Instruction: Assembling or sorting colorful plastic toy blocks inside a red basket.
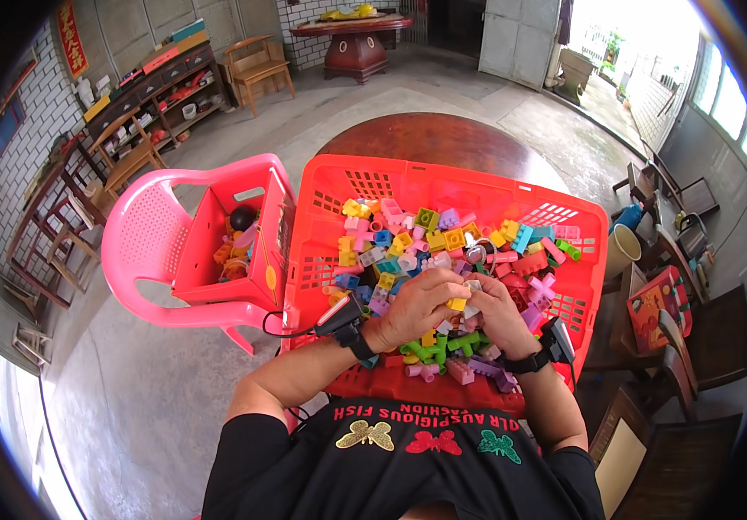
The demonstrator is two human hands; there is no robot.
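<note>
On the far left I see a pink plastic chair [144,238] with a small red box [217,251] sitting on its seat. The box is tipped a bit and has some toys in it. It rests near the seat's edge, so I think a bump from an elbow could knock it down.

Next comes the big red basket [339,186], full of little building blocks [408,238] in many colours. It sits on a dark round table [443,139], and its near edge is close to the person's tummy. If they lean or push hard, I think the basket could slide or tip, and blocks would spill on the floor.

In the middle, my left hand [412,308] is curled over the pile, and its fingers pinch a small yellow block [456,304]. The right hand [499,316] is just beside it, touching, with fingers bent around pale blocks. I cannot tell for sure which piece the right hand grips, since the fingers hide it. Both wrists wear black bands.

The yellow block is small. If the two hands press crooked, it could pop out and get lost among the green blocks [443,347] below.
</note>
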